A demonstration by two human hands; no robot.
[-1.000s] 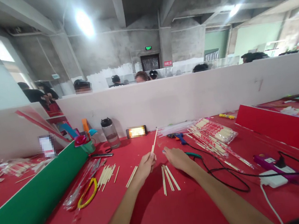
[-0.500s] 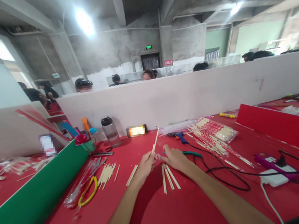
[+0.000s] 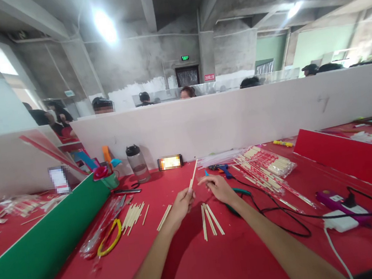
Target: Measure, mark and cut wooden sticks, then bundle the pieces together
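My left hand [image 3: 183, 204] is closed on a thin wooden stick [image 3: 194, 174] that points up and away from me. To its right, my right hand [image 3: 218, 188] is bent over a tool with a blue tip and a teal and black handle [image 3: 241, 191], which shows on both sides of the hand; the fingers partly hide it. Several cut sticks [image 3: 211, 221] lie on the red table [image 3: 203, 270] just below the hands. A few more sticks [image 3: 164, 218] rest beside my left wrist, and a larger pile [image 3: 132, 217] is further left.
Yellow-handled scissors [image 3: 110, 238], a bottle [image 3: 137, 165] and a phone [image 3: 170, 162] stand or lie left and ahead. A blue glue gun [image 3: 223, 170], packed sticks [image 3: 266, 165], a black cable [image 3: 284, 209] and a power strip [image 3: 342, 206] are on the right. Low dividers [image 3: 49, 249] flank the workplace.
My right hand has moved slightly right and away from my left hand, with the blue-tipped tool. My left hand and its stick have stayed nearly in place.
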